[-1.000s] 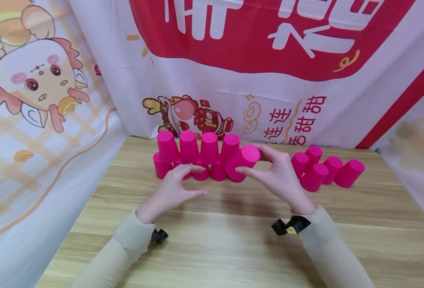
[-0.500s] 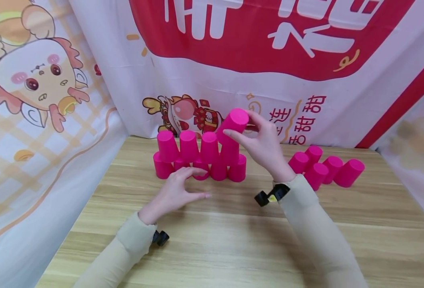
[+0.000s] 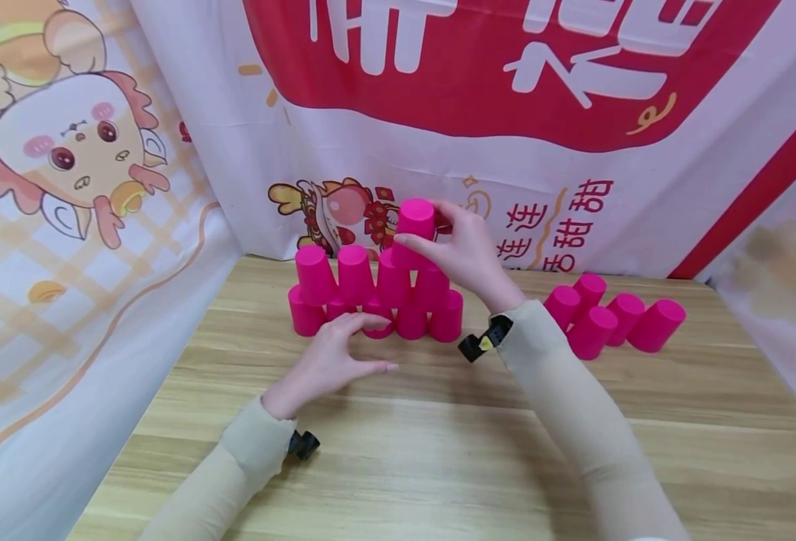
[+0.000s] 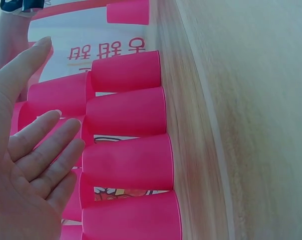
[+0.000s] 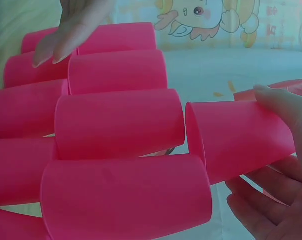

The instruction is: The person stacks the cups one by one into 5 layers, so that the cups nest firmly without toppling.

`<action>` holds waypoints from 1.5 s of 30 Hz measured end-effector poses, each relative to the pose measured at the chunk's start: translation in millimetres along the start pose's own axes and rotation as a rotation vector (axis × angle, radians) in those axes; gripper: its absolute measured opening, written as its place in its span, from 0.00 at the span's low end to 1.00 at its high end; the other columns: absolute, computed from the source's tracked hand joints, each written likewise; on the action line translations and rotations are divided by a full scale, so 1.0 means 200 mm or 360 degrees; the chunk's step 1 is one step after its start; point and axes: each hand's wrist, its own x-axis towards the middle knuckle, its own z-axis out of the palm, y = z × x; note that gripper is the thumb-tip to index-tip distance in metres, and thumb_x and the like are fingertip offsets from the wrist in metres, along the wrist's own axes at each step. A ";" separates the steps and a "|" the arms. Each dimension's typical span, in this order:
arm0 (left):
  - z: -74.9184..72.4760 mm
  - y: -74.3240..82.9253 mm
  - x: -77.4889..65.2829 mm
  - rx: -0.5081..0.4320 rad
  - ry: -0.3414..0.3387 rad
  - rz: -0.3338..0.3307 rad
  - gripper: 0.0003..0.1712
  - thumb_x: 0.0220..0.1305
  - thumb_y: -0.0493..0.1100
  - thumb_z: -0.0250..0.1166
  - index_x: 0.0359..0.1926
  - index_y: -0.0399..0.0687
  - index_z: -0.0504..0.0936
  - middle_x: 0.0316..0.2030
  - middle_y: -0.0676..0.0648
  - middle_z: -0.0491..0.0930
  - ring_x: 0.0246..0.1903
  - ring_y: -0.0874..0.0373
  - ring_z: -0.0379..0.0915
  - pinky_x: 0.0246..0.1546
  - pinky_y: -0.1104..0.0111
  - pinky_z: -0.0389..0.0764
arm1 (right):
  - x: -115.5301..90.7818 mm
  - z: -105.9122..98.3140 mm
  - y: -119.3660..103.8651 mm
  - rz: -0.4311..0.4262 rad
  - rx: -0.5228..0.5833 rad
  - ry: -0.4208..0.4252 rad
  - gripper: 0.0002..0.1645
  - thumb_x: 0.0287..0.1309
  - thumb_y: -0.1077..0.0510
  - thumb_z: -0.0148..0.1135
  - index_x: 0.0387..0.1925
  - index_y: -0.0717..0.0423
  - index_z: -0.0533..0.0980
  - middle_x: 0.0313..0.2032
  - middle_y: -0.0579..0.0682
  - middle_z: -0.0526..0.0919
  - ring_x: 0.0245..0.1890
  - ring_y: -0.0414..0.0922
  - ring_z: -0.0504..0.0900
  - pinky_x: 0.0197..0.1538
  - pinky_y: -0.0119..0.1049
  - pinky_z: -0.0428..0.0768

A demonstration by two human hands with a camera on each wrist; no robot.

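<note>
My right hand [image 3: 467, 252] grips an upside-down pink cup [image 3: 414, 218] between thumb and fingers, over the right part of a two-tier cup wall. In the right wrist view, that cup's rim meets the bases of two second-tier cups [image 5: 120, 122]. Four-wide or so, the second tier [image 3: 355, 274] stands upside down on the bottom-row cups [image 3: 411, 321]. Low in front of the wall, my left hand [image 3: 327, 361] holds nothing, thumb and fingers spread apart. It overlaps part of the bottom row in the head view; the left wrist view shows its palm [image 4: 30, 175] beside the cups.
Several more pink cups [image 3: 590, 334] stand upside down in a loose group on the wooden table [image 3: 398, 458] at the right. A printed cloth [image 3: 371, 150] hangs right behind the wall, and another cloth [image 3: 101, 300] borders the left side.
My right hand has lifted the cup from beside the bottom row's right end, moved it up and left, and straightened it over the second tier. My left hand has barely moved.
</note>
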 end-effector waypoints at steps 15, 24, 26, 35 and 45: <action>0.03 0.02 0.02 -0.0003 -0.0032 0.0027 0.42 0.50 0.64 0.79 0.63 0.54 0.80 0.58 0.59 0.78 0.58 0.60 0.72 0.58 0.48 0.76 | -0.05 -0.02 0.05 -0.0011 -0.0035 -0.0011 0.44 0.53 0.31 0.73 0.66 0.46 0.74 0.53 0.40 0.82 0.52 0.41 0.79 0.53 0.39 0.79; 0.10 0.04 0.03 -0.0046 -0.0121 0.0000 0.41 0.51 0.67 0.77 0.64 0.60 0.79 0.59 0.61 0.76 0.59 0.57 0.72 0.57 0.50 0.78 | -0.23 -0.08 0.19 0.0032 0.0091 0.0064 0.40 0.56 0.34 0.73 0.66 0.45 0.75 0.57 0.44 0.82 0.57 0.44 0.79 0.61 0.45 0.76; 0.12 0.05 0.03 -0.0022 -0.0153 -0.0007 0.41 0.51 0.67 0.77 0.64 0.61 0.78 0.59 0.62 0.76 0.59 0.60 0.71 0.58 0.53 0.77 | -0.28 -0.10 0.23 0.0054 0.0104 0.0071 0.39 0.57 0.36 0.73 0.66 0.46 0.75 0.57 0.44 0.82 0.56 0.45 0.79 0.62 0.47 0.76; 0.23 0.09 0.08 -0.0071 -0.0247 0.0121 0.39 0.53 0.63 0.78 0.65 0.58 0.78 0.56 0.60 0.79 0.57 0.60 0.73 0.58 0.53 0.76 | -0.48 -0.19 0.38 0.0223 -0.0028 0.0127 0.39 0.57 0.35 0.72 0.65 0.47 0.76 0.58 0.46 0.82 0.57 0.47 0.78 0.62 0.53 0.75; 0.42 0.17 0.20 -0.0130 -0.0400 0.0242 0.40 0.55 0.63 0.77 0.65 0.55 0.77 0.58 0.60 0.77 0.59 0.65 0.70 0.61 0.59 0.74 | -0.66 -0.36 0.50 0.0378 -0.0193 0.0261 0.40 0.57 0.33 0.70 0.65 0.49 0.77 0.60 0.49 0.80 0.59 0.51 0.77 0.57 0.55 0.77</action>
